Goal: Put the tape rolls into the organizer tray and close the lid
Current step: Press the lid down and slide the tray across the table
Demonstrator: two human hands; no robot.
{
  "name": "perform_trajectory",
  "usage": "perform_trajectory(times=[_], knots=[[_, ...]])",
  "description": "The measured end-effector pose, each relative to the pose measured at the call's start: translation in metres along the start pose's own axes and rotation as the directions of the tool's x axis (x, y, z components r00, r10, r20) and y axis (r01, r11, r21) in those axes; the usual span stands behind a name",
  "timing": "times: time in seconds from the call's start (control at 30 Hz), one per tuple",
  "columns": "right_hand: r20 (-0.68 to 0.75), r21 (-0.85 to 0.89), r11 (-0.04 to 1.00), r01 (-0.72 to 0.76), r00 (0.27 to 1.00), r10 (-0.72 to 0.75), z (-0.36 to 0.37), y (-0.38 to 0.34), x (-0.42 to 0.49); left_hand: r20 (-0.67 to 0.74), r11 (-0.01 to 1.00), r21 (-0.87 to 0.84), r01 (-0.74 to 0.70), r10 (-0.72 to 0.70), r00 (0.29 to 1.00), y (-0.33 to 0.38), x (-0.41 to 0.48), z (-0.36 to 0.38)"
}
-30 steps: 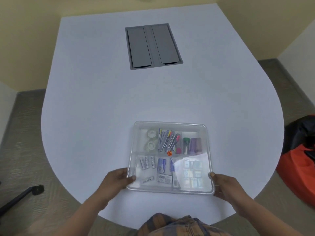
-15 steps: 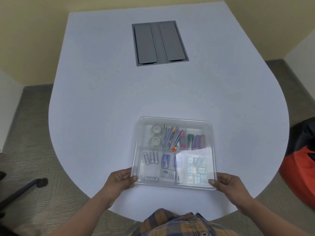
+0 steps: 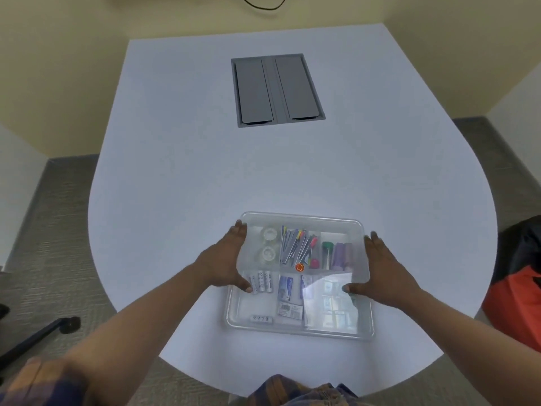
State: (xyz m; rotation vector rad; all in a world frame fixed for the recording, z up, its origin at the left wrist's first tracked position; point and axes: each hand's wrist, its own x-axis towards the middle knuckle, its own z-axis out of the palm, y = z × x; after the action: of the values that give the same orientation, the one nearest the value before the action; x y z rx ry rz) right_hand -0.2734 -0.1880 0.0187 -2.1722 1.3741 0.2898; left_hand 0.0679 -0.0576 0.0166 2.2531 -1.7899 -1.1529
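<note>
A clear plastic organizer tray [image 3: 301,328] lies on the white table, with its clear lid [image 3: 304,219] down over it. Two clear tape rolls [image 3: 268,243] sit in the far left compartment, one behind the other. My left hand [image 3: 227,263] clasps the tray's left side, fingers along the edge and thumb on the lid. My right hand [image 3: 383,272] clasps the right side the same way, thumb lying on the lid. Pens, batteries, markers and small packets fill the other compartments.
A grey cable hatch [image 3: 276,90] is set into the table [image 3: 181,186] farther back. A red and black bag [image 3: 518,294] lies on the floor at the right. A black chair leg [image 3: 38,336] reaches in at the left.
Both hands have moved from the tray's near corners up along its sides, and the thumbs now lie on the lid. The tray has stayed in place.
</note>
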Motion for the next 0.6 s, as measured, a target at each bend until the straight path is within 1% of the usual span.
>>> perform_trajectory(times=[0.03,0.1,0.17,0.23,0.4,0.5,0.6], knots=[[0.032,-0.092,0.996,0.007,0.999,-0.005,-0.003,-0.003,0.007,0.020,0.995,0.096,0.001,-0.003,1.000,0.003,0.005,-0.004],[0.099,-0.208,0.978,0.028,0.995,-0.008,-0.008,-0.008,0.016,0.029,0.968,0.252,0.004,-0.011,1.000,0.007,0.010,-0.010],[0.144,-0.263,0.964,0.037,0.990,0.001,-0.011,-0.013,0.020,0.031,0.912,0.410,-0.006,-0.008,0.999,0.010,0.012,-0.015],[0.154,-0.283,0.958,0.036,0.988,0.008,-0.012,-0.015,0.021,0.035,0.853,0.522,-0.013,-0.007,0.999,0.011,0.012,-0.019],[0.143,-0.312,0.949,0.044,0.990,0.001,-0.011,-0.019,0.024,0.039,0.795,0.606,0.024,-0.059,0.998,0.020,0.011,-0.020],[0.151,-0.345,0.937,0.058,0.989,-0.006,-0.013,-0.022,0.026,0.045,0.741,0.670,0.047,-0.103,0.994,0.026,0.010,-0.023],[0.154,-0.375,0.926,0.042,0.988,0.018,-0.016,-0.027,0.024,0.039,0.717,0.696,0.048,-0.104,0.994,0.028,0.011,-0.026]])
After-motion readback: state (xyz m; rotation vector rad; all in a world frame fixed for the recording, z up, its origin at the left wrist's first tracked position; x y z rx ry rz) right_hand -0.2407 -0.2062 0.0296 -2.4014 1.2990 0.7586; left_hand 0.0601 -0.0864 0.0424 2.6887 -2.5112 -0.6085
